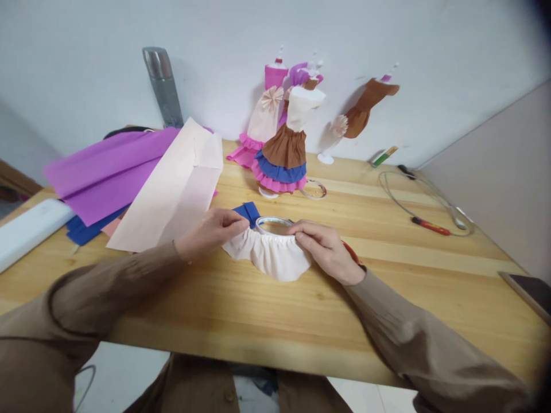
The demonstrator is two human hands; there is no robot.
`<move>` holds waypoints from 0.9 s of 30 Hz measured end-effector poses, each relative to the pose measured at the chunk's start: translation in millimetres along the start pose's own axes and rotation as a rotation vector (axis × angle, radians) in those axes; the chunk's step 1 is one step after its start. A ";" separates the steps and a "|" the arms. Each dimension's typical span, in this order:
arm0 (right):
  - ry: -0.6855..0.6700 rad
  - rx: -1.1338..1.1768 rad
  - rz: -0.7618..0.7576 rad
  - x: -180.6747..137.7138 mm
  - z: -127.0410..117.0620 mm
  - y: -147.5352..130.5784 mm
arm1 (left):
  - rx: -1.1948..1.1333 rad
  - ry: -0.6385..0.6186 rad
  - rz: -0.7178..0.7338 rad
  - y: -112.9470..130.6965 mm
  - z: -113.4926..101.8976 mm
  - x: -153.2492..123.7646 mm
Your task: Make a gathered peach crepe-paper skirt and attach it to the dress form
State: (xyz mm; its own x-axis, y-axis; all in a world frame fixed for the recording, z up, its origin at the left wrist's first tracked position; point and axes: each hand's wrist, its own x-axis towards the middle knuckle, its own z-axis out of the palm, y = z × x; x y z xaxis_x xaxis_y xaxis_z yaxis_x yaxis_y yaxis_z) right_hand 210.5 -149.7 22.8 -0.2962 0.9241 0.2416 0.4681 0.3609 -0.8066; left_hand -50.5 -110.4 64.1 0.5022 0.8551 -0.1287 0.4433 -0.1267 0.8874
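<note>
Pinching the pale ruffle [279,261], seemingly clamped at its edge in left fingers [235,222] and right fingers [309,234]; space gathers [272,246] evenly between them (white ring [259,225] just beyond).

Ahead, by the wall to your left, you have a grey bottle [164,86] with a shiny cap. A long white bar [34,230] lies leftmost; at your right, a looped cable [384,192] and a flat dark-faced device [528,289].
</note>
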 end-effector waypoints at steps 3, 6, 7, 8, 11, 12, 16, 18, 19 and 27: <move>-0.010 0.010 -0.007 1.3 -0.7 -1.2 | -0.151 -0.099 -0.098 8.3 -2.7 2.5; 0.004 0.022 0.001 2.0 -1.1 -2.2 | -0.285 -0.212 -0.180 9.6 -2.4 5.8; 0.010 0.027 0.007 2.0 -1.1 -2.3 | -0.301 -0.240 -0.189 8.9 -2.1 6.7; 0.017 0.034 0.015 2.0 -1.2 -2.3 | -0.306 -0.253 -0.193 7.9 -2.0 7.4; 0.017 0.072 0.046 1.9 -0.9 -2.0 | -0.351 -0.258 -0.210 4.6 -3.0 9.1; 0.011 0.089 0.057 2.0 -0.8 -1.9 | -0.378 -0.261 -0.219 3.7 -3.7 9.7; -0.017 0.138 0.072 2.3 -1.4 -0.6 | -0.493 -0.315 -0.260 0.8 -5.3 12.0; -0.023 0.135 0.057 2.4 -3.0 1.1 | -0.517 -0.304 -0.266 -0.7 -4.6 12.7; -0.028 0.127 0.045 2.5 -4.1 2.2 | -0.514 -0.288 -0.264 -1.5 -4.0 12.7; -0.108 0.050 -0.050 4.1 -10.1 -1.0 | -0.246 -0.286 -0.190 -2.3 -2.9 8.1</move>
State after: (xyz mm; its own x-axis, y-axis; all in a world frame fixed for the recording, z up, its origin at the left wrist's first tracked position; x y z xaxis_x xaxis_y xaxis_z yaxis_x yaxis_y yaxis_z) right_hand 217.2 -145.0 30.0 -0.4069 0.8853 0.2250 0.4090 0.3968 -0.8218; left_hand -49.7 -101.8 62.3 0.6295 0.6736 -0.3873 0.3749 0.1733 0.9107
